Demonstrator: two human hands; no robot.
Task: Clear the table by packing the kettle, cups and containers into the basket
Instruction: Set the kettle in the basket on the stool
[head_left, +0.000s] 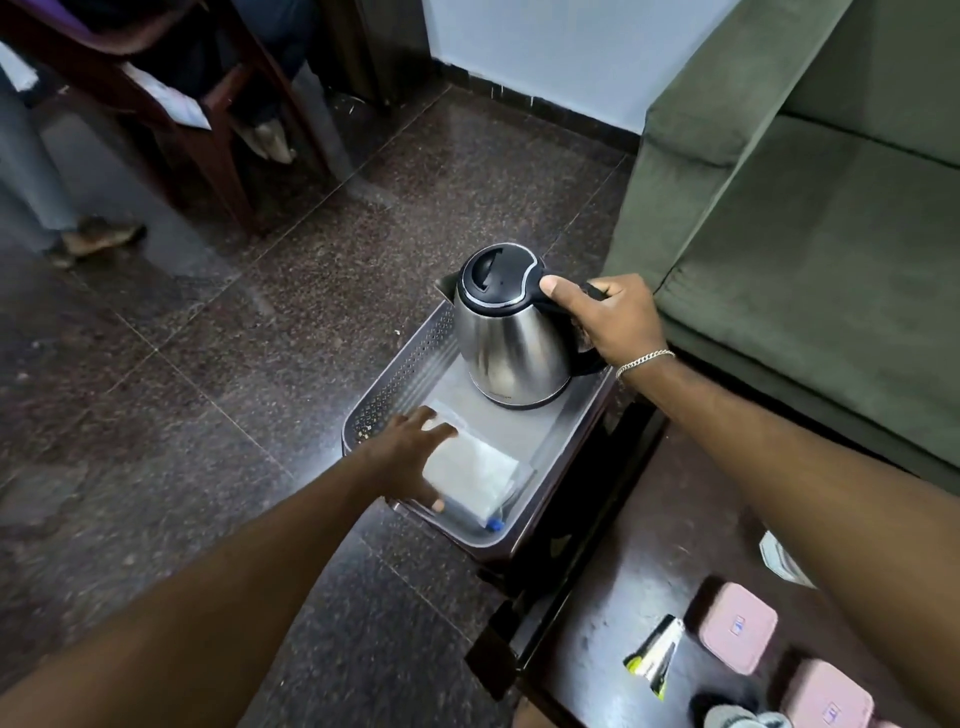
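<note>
Mid-frame, the steel kettle with black lid (511, 332) is gripped at its handle by the right hand (613, 322), standing in the dark perforated plastic basket (400, 374). The left hand (410, 452) is spread open on a white packet (475, 475) at the basket's near end. Two pink square-lidded containers (737, 626) are seen on the dark counter (623, 597), lower right.

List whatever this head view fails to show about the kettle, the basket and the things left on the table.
- Kettle: its handle is mostly covered by the right hand; whether its base touches the basket floor cannot be told.
- White packets in the basket: partly under the left hand, and the print is too small to read.
- Pink containers: the nearest ones are cut off by the bottom edge.
- Cups: none identifiable.
</note>
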